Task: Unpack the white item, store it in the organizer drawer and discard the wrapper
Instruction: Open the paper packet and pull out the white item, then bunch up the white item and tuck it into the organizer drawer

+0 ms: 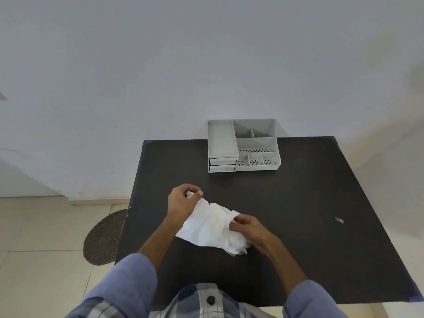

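Head view: both hands hold one crumpled white sheet (210,222) above the dark surface (298,203), the left hand (182,201) with fingers pinched on its far corner and the right hand (249,228) with fingers closed on its near end, where the sheet bunches up. The unpacking looks to be underway, though I cannot tell wrapper from white item; storing and discarding both remain. One grey organizer (243,145) stands well apart at the far edge with its two drawers (223,164) nearly shut, and one small scrap (339,219) lies to the right.
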